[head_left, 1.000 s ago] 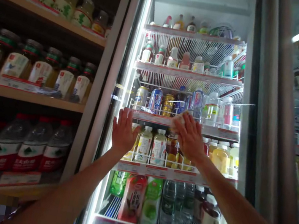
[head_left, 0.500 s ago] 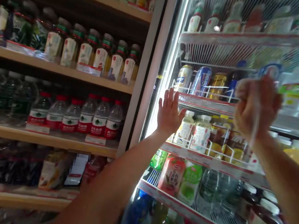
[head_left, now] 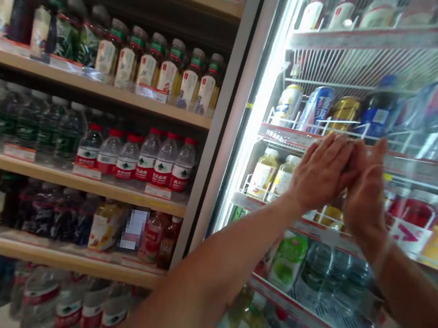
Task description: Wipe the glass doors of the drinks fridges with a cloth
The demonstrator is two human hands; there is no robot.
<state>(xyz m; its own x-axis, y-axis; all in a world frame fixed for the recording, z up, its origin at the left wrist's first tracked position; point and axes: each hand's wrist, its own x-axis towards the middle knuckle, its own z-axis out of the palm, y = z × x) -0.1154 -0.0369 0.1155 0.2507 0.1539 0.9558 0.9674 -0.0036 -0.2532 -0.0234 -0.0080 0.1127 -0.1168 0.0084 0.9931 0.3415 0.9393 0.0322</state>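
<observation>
Presently, the left hand [head_left: 321, 173] and the right hand [head_left: 368, 193] are raised side by side, both open and flat, nothing visibly held, apparently pressed against the glass cooler door [head_left: 431, 184]. Behind the glass, canned drinks [head_left: 316, 109] stand on a wire-fronted shelf just above the hands. Left of the door, bottled water [head_left: 145, 162] occupies wooden shelving [head_left: 72, 178].

The water bottles [head_left: 165, 161] have red caps and red-and-white labels, the can [head_left: 316, 109] is blue, the wooden shelf [head_left: 72, 179] pale brown.
</observation>
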